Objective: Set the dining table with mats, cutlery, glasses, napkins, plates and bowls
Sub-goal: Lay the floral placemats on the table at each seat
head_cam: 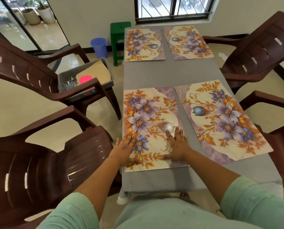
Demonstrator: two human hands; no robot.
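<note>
1. Grey cloth is covering the dining table (171, 75), where four floral mats are lying in two pairs.
2. Nearest, the near-left mat (150, 123) is lying at the table's left edge, just beside the near-right mat (223, 119).
3. Both the left hand (124, 146) and the right hand (177, 144) are pressing flat on it, fingers straight, gripping nothing.
4. Left of the table, a brown chair (30, 71) is holding a grey bin (67, 78) containing glasses (69, 84).
</note>
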